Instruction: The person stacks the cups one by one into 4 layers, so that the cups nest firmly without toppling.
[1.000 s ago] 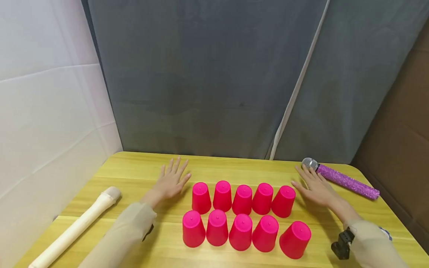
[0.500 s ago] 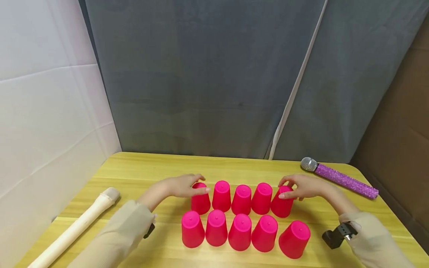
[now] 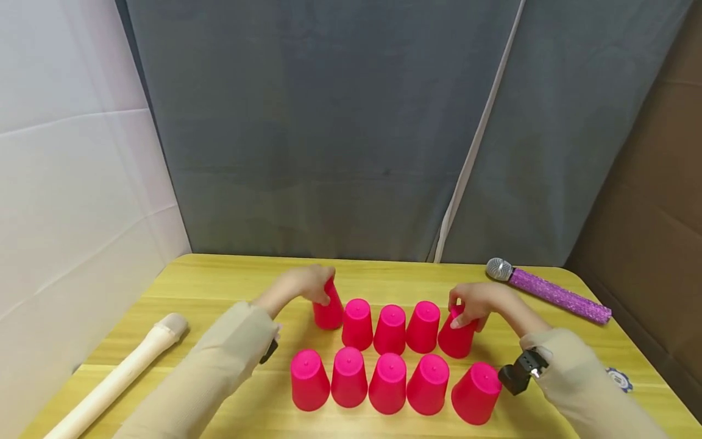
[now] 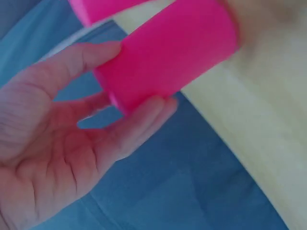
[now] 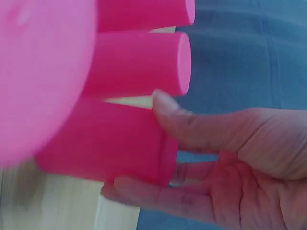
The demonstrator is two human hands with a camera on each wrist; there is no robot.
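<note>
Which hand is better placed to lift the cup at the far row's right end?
The right hand, probably: its fingers already curl round that far-right cup. The left hand grips the far-left cup at the row's opposite end.

Recorder [image 3: 117, 378] near end cut by bottom edge; blue chip [image 3: 618, 379] too small to read.

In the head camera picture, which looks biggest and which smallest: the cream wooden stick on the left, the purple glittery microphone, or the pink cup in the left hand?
1. Cream wooden stick: longest, though it lies nearer the camera and runs off the edge.
2. Purple microphone.
3. Pink cup gripped by the left hand: clearly smallest.
</note>
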